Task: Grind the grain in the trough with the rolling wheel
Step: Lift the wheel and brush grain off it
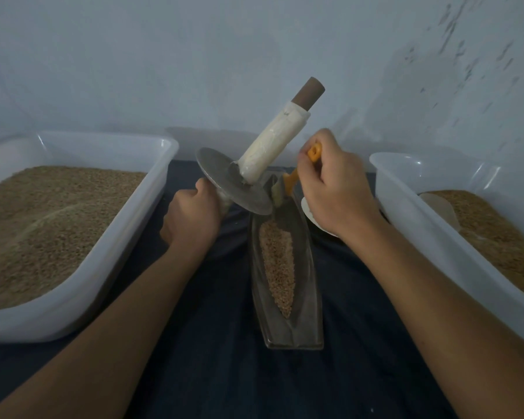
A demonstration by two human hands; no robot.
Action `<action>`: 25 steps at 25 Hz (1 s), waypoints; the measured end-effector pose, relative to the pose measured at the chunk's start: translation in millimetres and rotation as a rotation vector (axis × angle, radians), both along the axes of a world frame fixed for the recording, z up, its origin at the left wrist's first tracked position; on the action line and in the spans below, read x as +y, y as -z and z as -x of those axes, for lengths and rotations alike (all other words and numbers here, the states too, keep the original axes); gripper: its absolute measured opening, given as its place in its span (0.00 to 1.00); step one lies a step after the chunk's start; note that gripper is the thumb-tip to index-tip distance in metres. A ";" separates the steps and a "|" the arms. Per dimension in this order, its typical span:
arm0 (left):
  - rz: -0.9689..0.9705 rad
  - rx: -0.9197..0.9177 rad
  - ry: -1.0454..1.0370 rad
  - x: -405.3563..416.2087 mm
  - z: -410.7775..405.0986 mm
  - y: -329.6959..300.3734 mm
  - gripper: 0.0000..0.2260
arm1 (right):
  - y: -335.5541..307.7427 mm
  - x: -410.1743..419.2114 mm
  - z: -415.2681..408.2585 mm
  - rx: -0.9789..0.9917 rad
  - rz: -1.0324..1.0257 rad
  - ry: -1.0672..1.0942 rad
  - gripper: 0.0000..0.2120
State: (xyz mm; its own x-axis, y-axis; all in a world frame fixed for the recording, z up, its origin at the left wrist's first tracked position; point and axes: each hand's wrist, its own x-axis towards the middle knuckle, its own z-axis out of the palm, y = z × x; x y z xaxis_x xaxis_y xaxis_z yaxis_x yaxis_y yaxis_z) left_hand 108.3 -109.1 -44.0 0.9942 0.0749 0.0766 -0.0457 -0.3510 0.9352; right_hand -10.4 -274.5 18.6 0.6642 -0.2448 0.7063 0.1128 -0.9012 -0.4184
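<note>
- While two grain-filled tubs [73, 231] [466, 237] flank the frame, the trough [285, 328] lies lower centre, holding grain [277, 267].
- The left hand [191, 219] grips the tilted rolling wheel [233, 181], centre frame.
- The right hand [336, 189] pinches an orange brush [294, 176] above the trough's far end.

Left hand [191, 219] tilts wheel [233, 179] above trough [309, 267]; right hand [336, 189] holds brush [294, 176]

I can read no text, label, brand or number anywhere in my view of this scene.
</note>
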 end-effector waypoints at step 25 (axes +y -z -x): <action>-0.092 -0.060 0.027 -6.1 4.2 6.9 0.25 | -34.8 12.5 38.4 -0.159 -0.219 0.060 0.13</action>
State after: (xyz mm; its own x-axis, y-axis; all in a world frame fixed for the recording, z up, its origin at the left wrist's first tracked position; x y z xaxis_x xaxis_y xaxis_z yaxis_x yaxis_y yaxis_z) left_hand 104.1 -115.2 -50.9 0.9892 0.0384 0.1413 -0.1110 -0.4332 0.8945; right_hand -48.8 -262.0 53.4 0.5289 -0.4389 0.7264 0.1419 -0.7981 -0.5856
